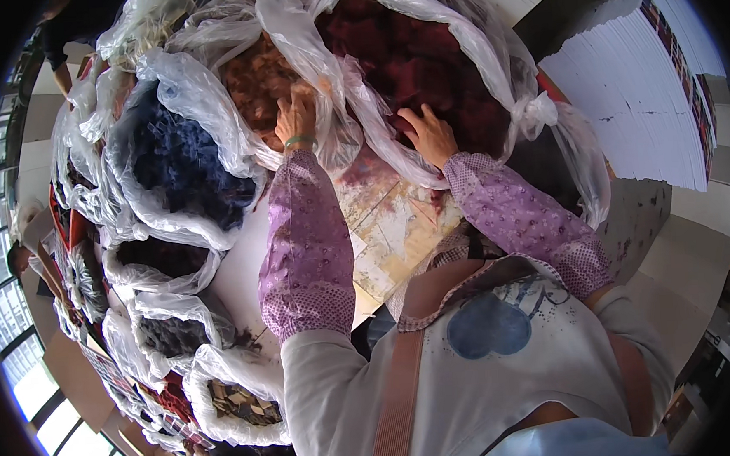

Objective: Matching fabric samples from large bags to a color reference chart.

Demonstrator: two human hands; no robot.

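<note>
My left hand [296, 118], with a green band at the wrist, reaches into a plastic-lined opening of orange-brown fluff [259, 72]. Its fingers are bent into the fluff, and their tips are partly hidden. To the right, my right hand [433, 138] is at the near edge of a larger opening full of dark red fluff [410, 56]. Thumb and fingers close round a dark red tuft there. Clear plastic liner [367, 116] runs in folds between the two openings. Purple flowered sleeve covers wrap both my forearms.
On the left are more plastic-lined openings, with blue fluff [182, 167], dark grey material [172, 333] and brown flakes [244, 402]. A stained board [393, 218] lies between my arms. Stacked white sheets [630, 90] stand at right. Other people work along the left side.
</note>
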